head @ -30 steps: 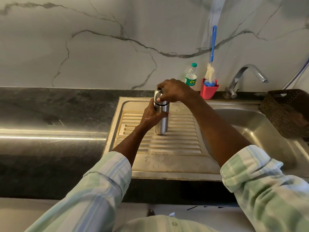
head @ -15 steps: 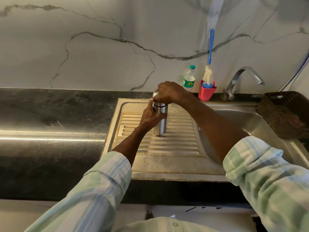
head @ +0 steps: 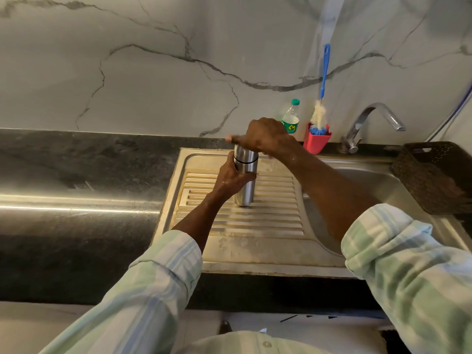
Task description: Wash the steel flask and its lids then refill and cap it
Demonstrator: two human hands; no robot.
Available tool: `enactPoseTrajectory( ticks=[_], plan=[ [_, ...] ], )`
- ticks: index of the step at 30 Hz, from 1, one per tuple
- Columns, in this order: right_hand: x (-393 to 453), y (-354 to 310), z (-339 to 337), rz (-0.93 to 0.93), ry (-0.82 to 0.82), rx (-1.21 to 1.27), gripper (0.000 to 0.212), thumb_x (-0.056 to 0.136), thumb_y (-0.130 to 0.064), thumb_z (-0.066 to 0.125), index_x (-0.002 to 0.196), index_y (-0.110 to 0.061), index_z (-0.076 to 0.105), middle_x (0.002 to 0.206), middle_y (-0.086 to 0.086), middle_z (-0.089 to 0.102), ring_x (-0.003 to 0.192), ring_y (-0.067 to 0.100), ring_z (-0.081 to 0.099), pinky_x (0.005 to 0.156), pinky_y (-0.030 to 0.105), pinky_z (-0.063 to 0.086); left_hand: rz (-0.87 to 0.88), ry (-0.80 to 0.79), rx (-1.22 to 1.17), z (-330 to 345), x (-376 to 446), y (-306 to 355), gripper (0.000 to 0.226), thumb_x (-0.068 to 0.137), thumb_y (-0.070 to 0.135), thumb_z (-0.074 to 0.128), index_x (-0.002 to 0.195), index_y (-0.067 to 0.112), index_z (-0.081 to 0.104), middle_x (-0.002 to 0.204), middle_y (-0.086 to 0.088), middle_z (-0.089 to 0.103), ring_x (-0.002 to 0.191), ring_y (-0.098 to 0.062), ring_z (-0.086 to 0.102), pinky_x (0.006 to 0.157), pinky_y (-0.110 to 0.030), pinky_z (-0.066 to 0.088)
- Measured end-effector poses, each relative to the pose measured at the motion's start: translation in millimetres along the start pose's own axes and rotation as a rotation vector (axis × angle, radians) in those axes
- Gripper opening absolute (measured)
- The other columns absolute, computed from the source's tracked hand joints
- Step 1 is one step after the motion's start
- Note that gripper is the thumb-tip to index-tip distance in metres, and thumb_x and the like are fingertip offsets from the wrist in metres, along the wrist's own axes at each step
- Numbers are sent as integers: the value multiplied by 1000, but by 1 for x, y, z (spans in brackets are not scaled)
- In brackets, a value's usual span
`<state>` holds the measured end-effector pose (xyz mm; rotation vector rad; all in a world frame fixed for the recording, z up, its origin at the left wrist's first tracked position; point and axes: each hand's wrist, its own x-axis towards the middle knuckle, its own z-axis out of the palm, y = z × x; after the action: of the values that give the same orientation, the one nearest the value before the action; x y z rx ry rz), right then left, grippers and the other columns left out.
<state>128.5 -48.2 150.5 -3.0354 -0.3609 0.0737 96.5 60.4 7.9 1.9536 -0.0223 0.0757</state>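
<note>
Drainboard (head: 255,241) bears steel flask (head: 244,192), upright, long axis vertical. Left hand (head: 233,177) wraps body mid-height from left, steadying. Right hand (head: 264,137) sits directly above, fingers curled over lid (head: 245,155); twist likely about vertical axis.

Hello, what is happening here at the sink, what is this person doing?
A person stands a steel flask upright on the ribbed drainboard. The left hand grips its body, while the right hand covers the cap on top, apparently turning it. Whether it is being opened or closed cannot be told. The tap is not running.
</note>
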Motion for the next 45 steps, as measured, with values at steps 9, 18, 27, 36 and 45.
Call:
enactPoseTrajectory(
  ticks=[9,18,27,36,45],
  plan=[
    [5,1,1,-136,-132,8,54,83,-54,66,115,-11,60,99,2,64,84,19,60,71,32,48,32,18,19,1,4,-6,83,74,21,87,141,16,38,120,5,56,102,-12,55,70,-4,42],
    [18,13,18,-414,-42,-120,76,88,-76,36,131,-15,51,121,11,60,104,27,58,81,36,45,37,-48,30,-5,17,-10,91,66,27,92,141,14,42,133,-1,58,113,-12,55,83,-15,44],
    [22,7,64,-382,451,-46,37,93,-41,45,94,-11,68,87,12,70,69,29,64,59,27,33,-2,19,100,5,27,-24,60,68,30,90,118,16,60,99,7,66,82,-10,63,68,-12,47],
    [11,-15,75,-39,511,-42,40,95,-40,40,83,-13,67,73,8,64,53,17,42,55,25,31,48,30,147,6,29,-29,45,73,47,84,101,16,66,76,16,63,70,-4,64,55,-7,46],
    [-2,-11,58,-66,296,56,69,94,-69,29,126,-15,56,120,13,61,107,30,60,83,38,42,120,-37,78,6,25,-24,78,78,40,83,141,16,43,126,-6,63,111,-20,63,89,-30,54]
  ],
)
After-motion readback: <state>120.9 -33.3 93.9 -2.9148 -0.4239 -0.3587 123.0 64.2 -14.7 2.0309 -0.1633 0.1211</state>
